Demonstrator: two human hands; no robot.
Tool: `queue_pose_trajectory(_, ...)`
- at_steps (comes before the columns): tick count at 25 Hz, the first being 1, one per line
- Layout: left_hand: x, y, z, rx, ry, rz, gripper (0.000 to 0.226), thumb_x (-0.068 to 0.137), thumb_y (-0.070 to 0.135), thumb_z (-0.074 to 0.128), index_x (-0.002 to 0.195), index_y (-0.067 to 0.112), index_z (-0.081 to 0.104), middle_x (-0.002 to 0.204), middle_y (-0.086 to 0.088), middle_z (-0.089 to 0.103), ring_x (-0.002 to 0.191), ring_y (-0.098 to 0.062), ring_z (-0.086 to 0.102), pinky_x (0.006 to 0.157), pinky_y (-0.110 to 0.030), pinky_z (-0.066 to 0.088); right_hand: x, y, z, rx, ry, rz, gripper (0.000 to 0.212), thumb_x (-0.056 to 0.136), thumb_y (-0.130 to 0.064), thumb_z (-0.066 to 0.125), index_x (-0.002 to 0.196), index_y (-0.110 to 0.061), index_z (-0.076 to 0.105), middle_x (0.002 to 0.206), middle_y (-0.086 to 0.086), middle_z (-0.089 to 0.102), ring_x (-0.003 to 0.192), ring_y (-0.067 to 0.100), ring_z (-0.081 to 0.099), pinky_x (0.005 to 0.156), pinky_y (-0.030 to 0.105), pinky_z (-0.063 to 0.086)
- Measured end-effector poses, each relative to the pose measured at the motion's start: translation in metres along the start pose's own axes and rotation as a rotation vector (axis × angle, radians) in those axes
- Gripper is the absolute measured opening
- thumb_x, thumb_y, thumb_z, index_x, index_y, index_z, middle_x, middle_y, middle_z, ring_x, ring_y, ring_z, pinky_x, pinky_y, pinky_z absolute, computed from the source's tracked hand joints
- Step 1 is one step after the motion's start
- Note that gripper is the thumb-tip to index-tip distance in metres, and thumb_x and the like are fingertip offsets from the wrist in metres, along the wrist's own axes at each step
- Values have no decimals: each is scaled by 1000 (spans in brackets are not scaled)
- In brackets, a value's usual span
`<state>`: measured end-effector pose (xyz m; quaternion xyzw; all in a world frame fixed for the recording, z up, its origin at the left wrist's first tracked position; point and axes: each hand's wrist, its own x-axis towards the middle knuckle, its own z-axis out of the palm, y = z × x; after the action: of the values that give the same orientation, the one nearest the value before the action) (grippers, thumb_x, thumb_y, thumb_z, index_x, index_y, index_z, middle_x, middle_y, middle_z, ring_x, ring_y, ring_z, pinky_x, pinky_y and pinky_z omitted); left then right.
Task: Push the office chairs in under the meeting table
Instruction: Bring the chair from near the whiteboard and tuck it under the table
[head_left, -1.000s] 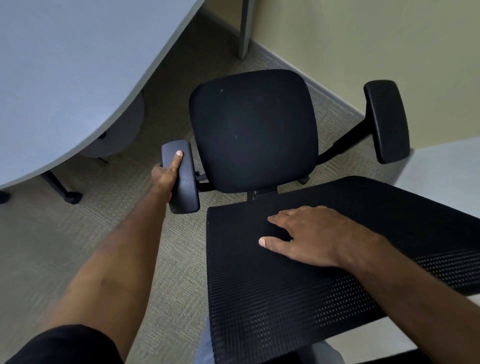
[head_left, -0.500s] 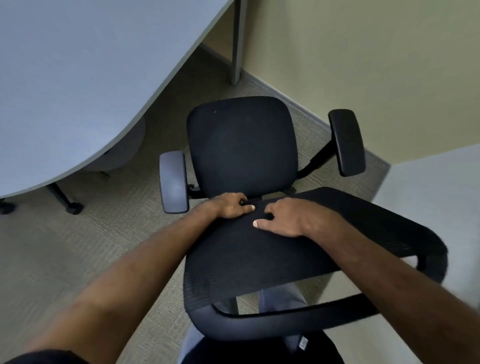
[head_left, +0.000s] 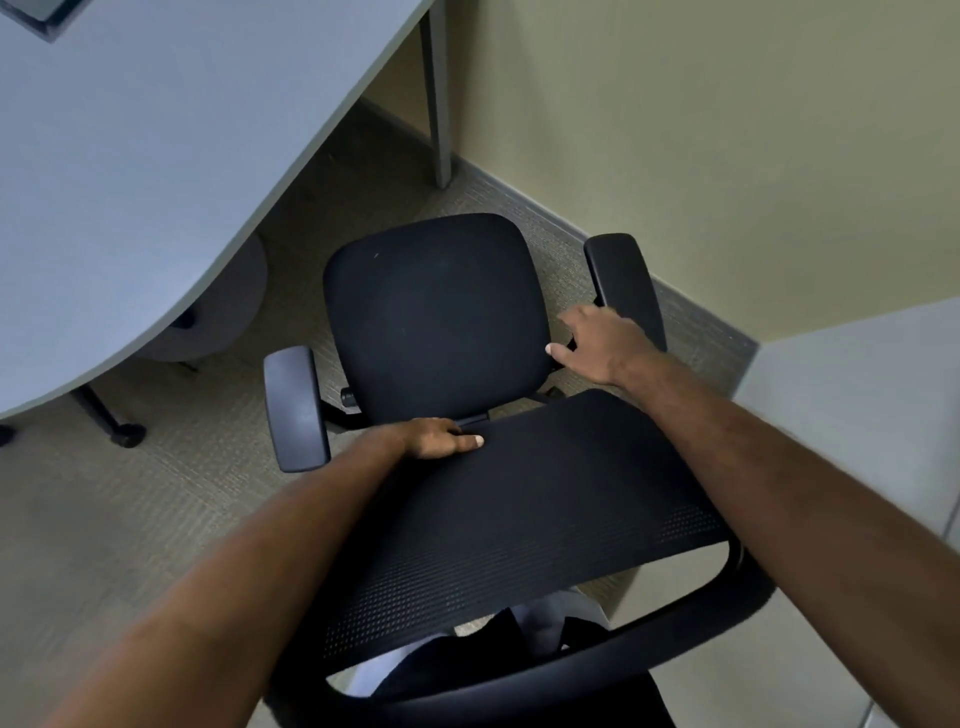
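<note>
A black office chair (head_left: 436, 312) stands below me, its seat facing the grey meeting table (head_left: 130, 156) at the upper left. The mesh backrest (head_left: 519, 519) tilts toward me. My left hand (head_left: 441, 437) curls over the top edge of the backrest, thumb on the mesh. My right hand (head_left: 602, 343) hovers with fingers spread between the seat's right side and the right armrest (head_left: 618, 270); whether it touches the armrest I cannot tell. The left armrest (head_left: 296, 408) is free. The seat lies outside the table edge.
A yellow wall (head_left: 727, 130) with a grey baseboard runs close behind the chair on the right. A table leg (head_left: 439, 104) stands at the wall. A castored table foot (head_left: 124, 434) sits on the carpet at left. A pale surface (head_left: 857, 415) is at right.
My left hand left the left armrest and came to the backrest's top edge. My right hand lifted off the backrest and moved out toward the right armrest. The chair sits farther from me.
</note>
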<state>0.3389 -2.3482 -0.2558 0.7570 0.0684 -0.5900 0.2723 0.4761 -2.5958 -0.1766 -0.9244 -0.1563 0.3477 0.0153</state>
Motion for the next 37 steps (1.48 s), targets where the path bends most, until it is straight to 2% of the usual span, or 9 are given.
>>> queue_pose_trajectory(6,31,31,12,-144,19,14,82,89,82,54,153,30,51,159,1,48,144,-20,46,119,-38,35,46,59,1,126,232,134,75,105,-48,54,165,-14,23,175,13,14,160,36,14,128,56,21)
queue_pose_trajectory(9,38,39,12,-196,33,36,87,85,85,56,154,33,48,159,1,48,143,-20,47,113,-35,36,67,83,8,402,280,244,77,104,-44,59,163,-11,23,168,16,28,152,39,33,122,57,36)
queue_pose_trajectory(13,40,42,13,-227,113,79,91,83,86,57,158,37,40,164,4,40,147,-20,42,106,-33,34,96,103,13,821,282,337,67,101,-48,63,152,-14,38,140,10,58,114,29,61,91,44,52)
queue_pose_trajectory(15,42,43,16,-208,160,96,92,86,84,57,160,36,35,168,5,33,150,-19,37,112,-36,33,111,110,14,938,269,349,65,96,-60,64,145,-19,49,126,3,66,106,26,66,81,39,52)
queue_pose_trajectory(18,48,44,20,-132,232,113,94,88,84,52,164,35,26,174,10,16,157,-18,24,124,-43,26,128,118,12,1071,235,394,73,75,-81,69,121,-25,69,105,0,78,92,25,76,84,43,61)
queue_pose_trajectory(21,56,45,20,-33,324,123,96,89,85,48,166,35,20,175,13,4,159,-17,14,128,-45,19,138,126,8,1165,177,431,77,60,-84,81,106,-23,76,87,-2,82,80,22,79,72,35,60)
queue_pose_trajectory(26,91,42,2,139,450,134,95,95,80,43,168,27,12,176,5,-5,161,-20,7,130,-44,9,147,139,0,1237,-64,390,79,58,-78,87,114,-22,78,105,5,82,97,29,79,92,46,59)
queue_pose_trajectory(29,124,35,-14,221,486,92,94,98,75,41,168,23,7,176,0,-10,161,-23,2,130,-47,9,154,146,1,1255,-111,352,75,61,-75,88,114,-25,76,110,9,80,102,33,77,100,50,57)
queue_pose_trajectory(37,209,33,-49,316,518,16,98,99,72,42,168,19,-4,175,-3,-17,162,-27,-5,130,-51,9,170,154,7,1228,-117,279,87,46,-80,91,111,-24,75,101,9,82,89,30,80,81,44,61)
